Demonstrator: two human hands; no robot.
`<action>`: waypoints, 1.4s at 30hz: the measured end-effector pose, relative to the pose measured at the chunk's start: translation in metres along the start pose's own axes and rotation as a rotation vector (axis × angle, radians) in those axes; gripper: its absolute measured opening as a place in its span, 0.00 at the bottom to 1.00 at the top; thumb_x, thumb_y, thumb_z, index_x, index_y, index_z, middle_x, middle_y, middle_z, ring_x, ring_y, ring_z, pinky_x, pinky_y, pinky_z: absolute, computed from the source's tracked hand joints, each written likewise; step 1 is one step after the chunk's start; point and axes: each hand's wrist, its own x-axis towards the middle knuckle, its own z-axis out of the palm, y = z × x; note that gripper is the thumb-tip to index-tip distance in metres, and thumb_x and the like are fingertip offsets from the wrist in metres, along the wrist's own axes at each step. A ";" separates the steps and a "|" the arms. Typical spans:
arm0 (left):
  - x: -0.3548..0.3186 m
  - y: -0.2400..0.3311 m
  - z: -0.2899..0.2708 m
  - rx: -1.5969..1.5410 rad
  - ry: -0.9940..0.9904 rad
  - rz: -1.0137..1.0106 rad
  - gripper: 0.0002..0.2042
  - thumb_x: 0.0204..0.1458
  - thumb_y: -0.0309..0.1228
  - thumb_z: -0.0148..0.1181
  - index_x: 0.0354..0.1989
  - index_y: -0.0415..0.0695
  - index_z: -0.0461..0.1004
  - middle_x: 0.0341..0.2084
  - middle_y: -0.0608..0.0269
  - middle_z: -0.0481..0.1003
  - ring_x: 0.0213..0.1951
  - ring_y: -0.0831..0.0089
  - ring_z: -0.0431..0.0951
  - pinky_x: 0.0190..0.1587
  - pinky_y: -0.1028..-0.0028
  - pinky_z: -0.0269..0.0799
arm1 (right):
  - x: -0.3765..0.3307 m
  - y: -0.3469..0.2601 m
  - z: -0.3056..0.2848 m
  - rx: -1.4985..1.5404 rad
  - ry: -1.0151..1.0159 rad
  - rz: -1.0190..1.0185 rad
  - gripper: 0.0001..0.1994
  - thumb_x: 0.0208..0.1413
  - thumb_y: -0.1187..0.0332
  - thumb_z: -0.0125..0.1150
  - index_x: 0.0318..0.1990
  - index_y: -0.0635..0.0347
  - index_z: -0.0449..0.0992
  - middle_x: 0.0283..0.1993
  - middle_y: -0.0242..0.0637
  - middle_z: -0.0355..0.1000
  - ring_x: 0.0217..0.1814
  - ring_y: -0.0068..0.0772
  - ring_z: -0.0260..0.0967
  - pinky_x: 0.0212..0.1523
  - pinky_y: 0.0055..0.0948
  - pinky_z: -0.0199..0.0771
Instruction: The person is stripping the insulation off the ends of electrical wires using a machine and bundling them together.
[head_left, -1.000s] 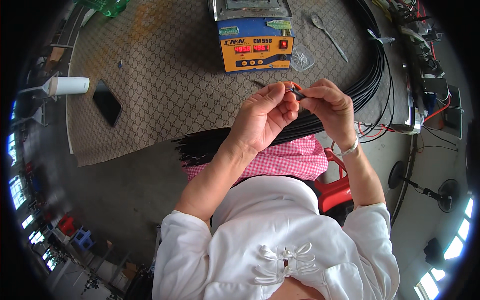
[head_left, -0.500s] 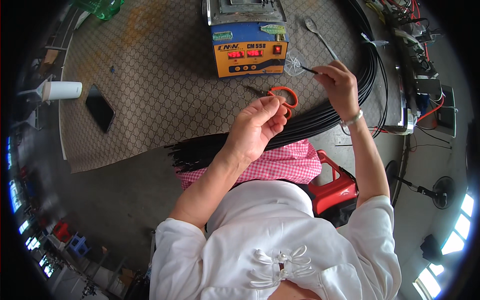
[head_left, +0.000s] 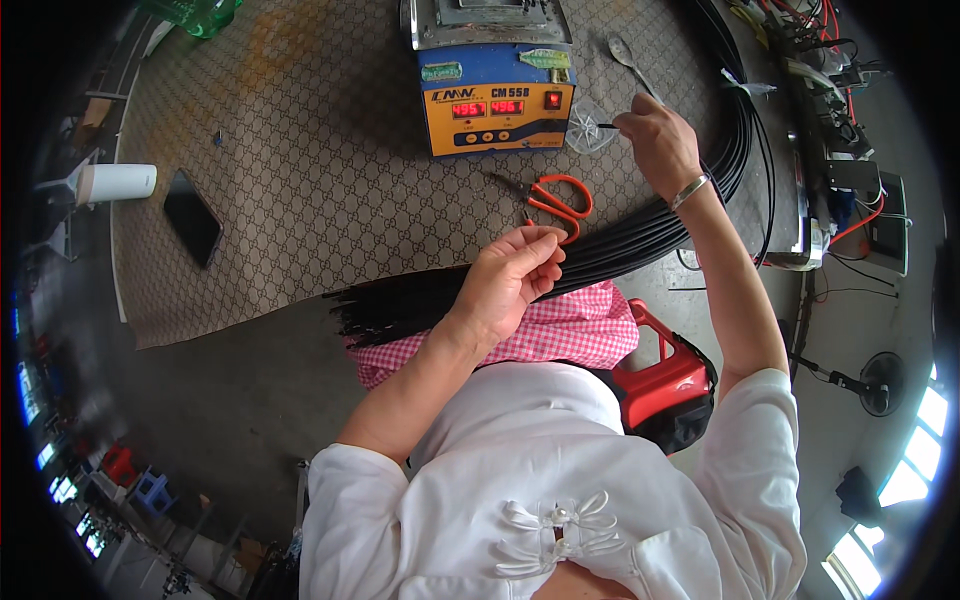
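Note:
My right hand (head_left: 662,150) is closed on a thin black cable (head_left: 607,126), whose short end pokes out from the fingertips over a small clear plastic dish (head_left: 586,138). My left hand (head_left: 505,280) is closed, thumb against the curled fingers, in front of orange-handled scissors (head_left: 551,207) on the patterned table mat. What it pinches, if anything, cannot be made out. A thick bundle of black cables (head_left: 640,243) curves along the table's right side, its loose ends lying across a pink checked cloth (head_left: 570,325) on my lap.
Beyond my hands stands a blue and yellow solder pot (head_left: 500,118) with a lit red display. A metal spoon (head_left: 632,62) lies right of it. Left on the mat (head_left: 300,200) is a dark phone (head_left: 193,220), near a white cylinder (head_left: 118,183). A red stool (head_left: 665,385) is beside me.
My right hand has moved slightly up and left, turning so the cable's end points across the dish. The left hand has shifted slightly down and stays closed.

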 end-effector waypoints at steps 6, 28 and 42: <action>-0.003 0.000 -0.004 0.008 0.013 0.001 0.06 0.53 0.27 0.52 0.37 0.41 0.71 0.25 0.69 0.71 0.27 0.82 0.69 0.31 0.83 0.66 | -0.002 0.003 -0.014 0.140 -0.035 0.059 0.08 0.46 0.73 0.55 0.34 0.53 0.77 0.31 0.34 0.67 0.34 0.38 0.68 0.36 0.34 0.69; -0.007 0.001 -0.014 -0.039 -0.002 -0.004 0.05 0.53 0.27 0.51 0.36 0.41 0.70 0.25 0.69 0.71 0.26 0.82 0.69 0.29 0.84 0.65 | 0.016 -0.007 -0.073 0.454 0.127 0.067 0.06 0.42 0.74 0.61 0.30 0.61 0.77 0.25 0.35 0.69 0.25 0.26 0.67 0.28 0.23 0.66; -0.015 0.003 -0.025 -0.020 0.026 -0.021 0.05 0.52 0.26 0.53 0.36 0.41 0.70 0.24 0.68 0.69 0.25 0.83 0.66 0.29 0.83 0.62 | 0.112 -0.038 -0.062 0.359 0.403 -0.227 0.04 0.38 0.77 0.60 0.26 0.60 0.76 0.27 0.33 0.69 0.28 0.35 0.69 0.30 0.29 0.69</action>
